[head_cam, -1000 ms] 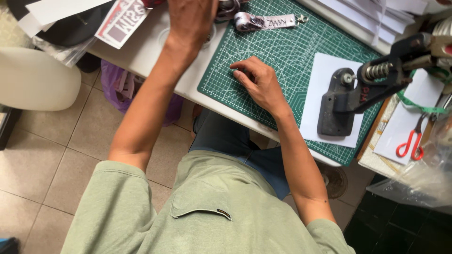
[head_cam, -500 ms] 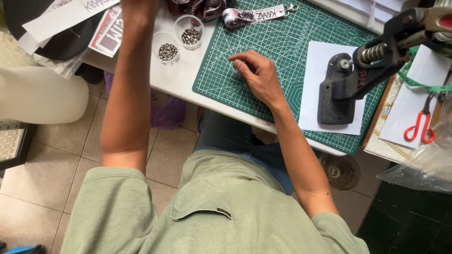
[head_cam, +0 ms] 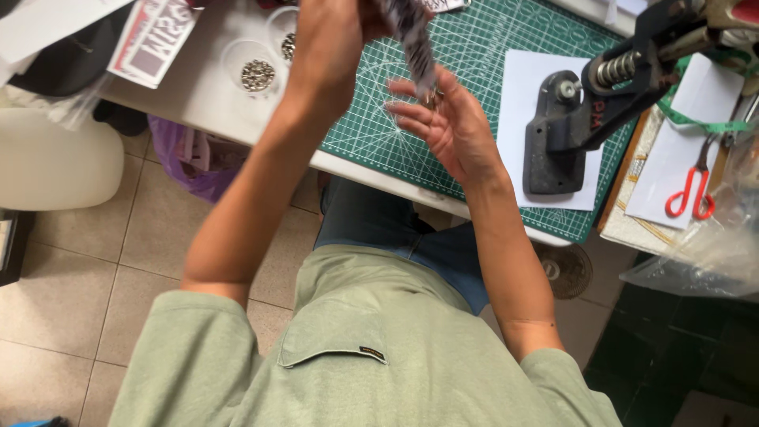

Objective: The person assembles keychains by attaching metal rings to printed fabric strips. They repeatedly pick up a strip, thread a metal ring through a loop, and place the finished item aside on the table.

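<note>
My left hand [head_cam: 336, 39] is raised above the green cutting mat [head_cam: 490, 79] and grips a patterned black-and-white strap [head_cam: 411, 39] that hangs down from it. My right hand [head_cam: 443, 122] is lifted off the mat, palm up and fingers spread, with the strap's lower end and a small metal piece resting on its fingertips. Both hands hover over the left part of the mat.
A black hand press [head_cam: 585, 119] stands on a white sheet [head_cam: 522, 71] at the mat's right. A round clear dish of metal studs [head_cam: 257, 75] sits on the white table, left of the mat. Red-handled scissors [head_cam: 692, 194] lie far right. A white chair [head_cam: 55, 162] is at left.
My left hand has come back from the far side of the table with the strap. My right hand has lifted off the mat and turned palm up under the strap's end.
</note>
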Tool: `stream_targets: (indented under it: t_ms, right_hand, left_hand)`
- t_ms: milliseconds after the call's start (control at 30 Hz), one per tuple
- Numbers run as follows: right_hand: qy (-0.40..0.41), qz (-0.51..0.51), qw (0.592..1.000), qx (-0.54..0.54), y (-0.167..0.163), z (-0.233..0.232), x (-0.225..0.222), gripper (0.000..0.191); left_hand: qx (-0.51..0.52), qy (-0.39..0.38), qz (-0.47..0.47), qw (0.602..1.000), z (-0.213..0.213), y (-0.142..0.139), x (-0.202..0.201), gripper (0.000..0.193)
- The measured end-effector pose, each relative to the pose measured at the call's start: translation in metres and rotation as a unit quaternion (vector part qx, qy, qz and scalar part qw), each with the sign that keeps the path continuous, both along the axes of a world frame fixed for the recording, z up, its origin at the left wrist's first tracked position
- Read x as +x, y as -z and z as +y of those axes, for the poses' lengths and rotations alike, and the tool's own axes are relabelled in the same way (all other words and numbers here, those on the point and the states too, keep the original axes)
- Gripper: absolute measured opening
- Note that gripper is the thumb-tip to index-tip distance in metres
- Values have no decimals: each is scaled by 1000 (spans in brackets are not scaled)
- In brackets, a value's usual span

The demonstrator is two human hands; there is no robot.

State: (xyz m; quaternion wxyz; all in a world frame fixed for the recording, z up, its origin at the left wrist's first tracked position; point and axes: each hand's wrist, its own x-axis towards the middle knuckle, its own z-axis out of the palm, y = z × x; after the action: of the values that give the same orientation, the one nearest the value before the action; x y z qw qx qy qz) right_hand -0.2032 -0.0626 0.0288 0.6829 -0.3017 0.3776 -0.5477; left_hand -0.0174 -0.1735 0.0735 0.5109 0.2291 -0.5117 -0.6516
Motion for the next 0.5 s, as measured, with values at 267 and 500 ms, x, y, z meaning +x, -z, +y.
stream_targets:
  t_ms: [267,500]
  right_hand:
    - [-35,223,973,49,3,25,-34,31]
    - [-72,468,881,18,-21,26,-31,23]
  left_hand:
    - [124,-46,-59,990,59,58,14,40]
    - [-11,-136,-403,905,98,40,49,38]
